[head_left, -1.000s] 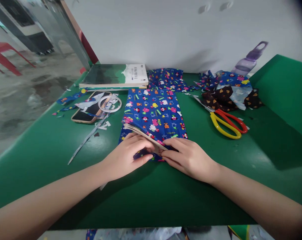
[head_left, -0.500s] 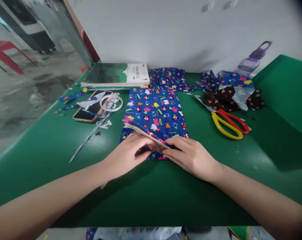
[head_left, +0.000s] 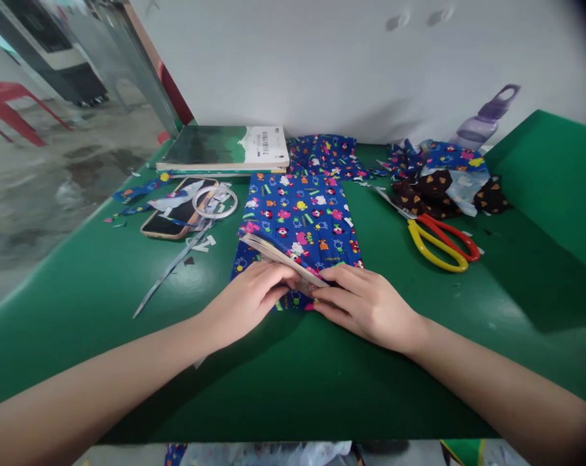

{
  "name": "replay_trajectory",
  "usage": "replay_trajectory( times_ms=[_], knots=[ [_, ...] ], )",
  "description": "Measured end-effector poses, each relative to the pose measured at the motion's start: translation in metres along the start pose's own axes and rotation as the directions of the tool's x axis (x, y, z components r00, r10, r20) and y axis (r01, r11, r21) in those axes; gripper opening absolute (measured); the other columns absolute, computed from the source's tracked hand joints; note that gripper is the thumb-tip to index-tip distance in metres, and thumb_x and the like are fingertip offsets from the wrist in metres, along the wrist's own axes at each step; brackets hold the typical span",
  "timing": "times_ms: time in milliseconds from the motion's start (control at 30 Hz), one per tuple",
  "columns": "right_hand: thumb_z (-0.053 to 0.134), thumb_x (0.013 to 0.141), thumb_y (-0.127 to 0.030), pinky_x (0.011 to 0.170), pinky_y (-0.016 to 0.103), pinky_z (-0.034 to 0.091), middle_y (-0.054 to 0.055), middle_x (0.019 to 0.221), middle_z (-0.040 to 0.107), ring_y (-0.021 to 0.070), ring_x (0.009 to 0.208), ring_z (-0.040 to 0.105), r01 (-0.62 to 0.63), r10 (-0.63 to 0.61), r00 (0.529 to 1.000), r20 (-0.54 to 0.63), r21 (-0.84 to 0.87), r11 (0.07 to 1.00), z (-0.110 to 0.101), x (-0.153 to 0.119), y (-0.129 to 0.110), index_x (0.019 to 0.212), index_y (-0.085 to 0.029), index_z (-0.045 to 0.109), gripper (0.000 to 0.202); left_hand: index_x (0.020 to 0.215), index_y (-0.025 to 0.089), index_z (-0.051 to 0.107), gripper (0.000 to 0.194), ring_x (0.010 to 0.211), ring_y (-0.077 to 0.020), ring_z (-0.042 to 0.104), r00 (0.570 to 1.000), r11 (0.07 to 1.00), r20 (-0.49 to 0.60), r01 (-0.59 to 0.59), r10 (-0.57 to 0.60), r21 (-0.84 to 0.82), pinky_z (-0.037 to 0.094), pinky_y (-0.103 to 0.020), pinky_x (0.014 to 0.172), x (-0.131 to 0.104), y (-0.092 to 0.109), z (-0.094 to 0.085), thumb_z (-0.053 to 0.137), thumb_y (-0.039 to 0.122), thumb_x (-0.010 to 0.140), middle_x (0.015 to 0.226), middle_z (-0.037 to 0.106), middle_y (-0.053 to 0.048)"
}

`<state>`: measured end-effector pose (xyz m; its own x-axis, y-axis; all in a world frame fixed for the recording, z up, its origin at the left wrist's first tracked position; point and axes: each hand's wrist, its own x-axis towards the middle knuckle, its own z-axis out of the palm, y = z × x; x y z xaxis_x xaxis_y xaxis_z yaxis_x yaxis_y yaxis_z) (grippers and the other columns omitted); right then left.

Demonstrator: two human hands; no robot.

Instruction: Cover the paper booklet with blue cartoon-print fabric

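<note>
A blue cloth (head_left: 302, 213) with colourful cartoon prints lies flat on the green table (head_left: 283, 388). Over its near part a small book (head_left: 273, 254) stands tilted, pages showing along its upper edge. My left hand (head_left: 248, 294) is closed on the book's near side, fingertips partly hidden. At the book's right end, my right hand (head_left: 370, 307) pinches the corner between fingers and thumb. The two hands are close but apart, with some blue cloth showing below them.
Scissors (head_left: 441, 243) and fabric scraps (head_left: 426, 188) lie to the right, a purple bottle (head_left: 482, 123) behind. On the left are a phone (head_left: 166, 220), a tape roll (head_left: 233, 200), cut strips and stacked books (head_left: 215, 145). A green panel (head_left: 550, 168) rises at right.
The book has tipped slightly, so more of its page edges shows. My left fingers have drawn closer together beneath it. The right hand has barely moved.
</note>
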<state>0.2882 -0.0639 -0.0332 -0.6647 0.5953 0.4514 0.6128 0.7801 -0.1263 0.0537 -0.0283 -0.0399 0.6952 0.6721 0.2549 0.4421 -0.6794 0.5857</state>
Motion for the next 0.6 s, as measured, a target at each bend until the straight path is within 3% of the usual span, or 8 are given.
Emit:
replay_trajectory(
  times_ms=[200,400,600],
  knots=[
    [0.053,0.088,-0.021,0.077,0.03,0.052,0.006,0.101,0.064,0.0155,0.091,0.061,-0.007,0.007,1.0,-0.009,0.015,1.0,0.0019,-0.0005,0.0013,0.1,-0.017,0.065,0.017,0.097,0.019,0.054,0.013,0.098,-0.0161,0.056,0.999,0.997,-0.03,-0.031,0.033,0.064,0.047,-0.034,0.086,0.0028,0.001,0.0005,0.05,0.009,0.09,0.099,0.062,-0.002],
    [0.054,0.087,-0.022,0.076,0.029,0.052,0.006,0.102,0.062,0.0147,0.09,0.061,-0.05,0.052,0.998,-0.026,0.058,0.997,0.0015,-0.0007,0.0014,0.1,-0.019,0.065,0.017,0.094,0.019,0.062,0.02,0.106,-0.0185,0.051,0.978,0.953,0.058,-0.208,0.2,0.222,0.044,-0.036,0.091,0.0033,0.0034,-0.0027,0.043,0.013,0.094,0.103,0.06,-0.004],
    [0.052,0.088,-0.022,0.075,0.028,0.051,0.006,0.101,0.062,0.0139,0.09,0.059,-0.089,0.093,0.995,-0.019,0.164,0.982,0.0004,0.0001,0.0008,0.102,-0.02,0.066,0.019,0.101,0.018,0.064,0.024,0.106,-0.0198,0.053,0.925,0.827,0.139,-0.38,0.355,0.414,0.042,-0.037,0.093,0.0008,0.0039,-0.0034,0.04,0.018,0.096,0.103,0.065,-0.004]
  ],
)
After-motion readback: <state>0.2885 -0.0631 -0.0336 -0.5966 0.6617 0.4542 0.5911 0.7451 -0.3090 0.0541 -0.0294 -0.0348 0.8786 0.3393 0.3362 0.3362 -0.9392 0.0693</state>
